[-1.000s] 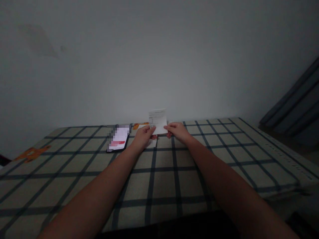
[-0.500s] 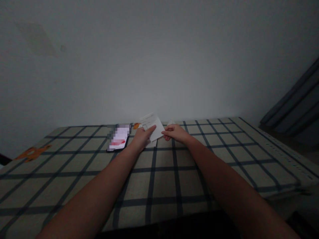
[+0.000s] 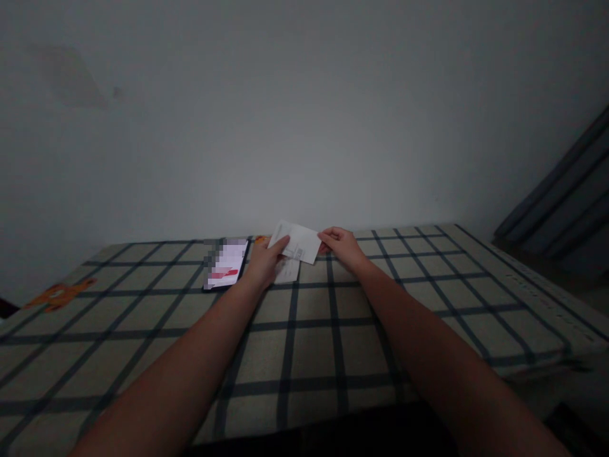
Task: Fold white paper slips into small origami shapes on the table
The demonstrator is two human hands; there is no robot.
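Observation:
A small white paper slip [image 3: 297, 241] is held above the far part of the checked tablecloth [image 3: 304, 343], lying wide and tilted down to the right. My left hand [image 3: 264, 260] pinches its left end. My right hand [image 3: 340, 244] pinches its right end. Under the slip another white paper [image 3: 288, 271] lies flat on the cloth. A phone [image 3: 226, 263] with a lit screen lies just left of my left hand.
The table runs up to a plain grey wall [image 3: 285, 127]. An orange printed figure [image 3: 52, 295] shows on the cloth at the far left. A dark striped fabric [image 3: 566, 197] hangs at the right. The table's right edge [image 3: 547, 285] drops off.
The slip stood upright a second ago; both hands have turned it so that it now lies wide and nearly level. My right hand has shifted slightly up and right.

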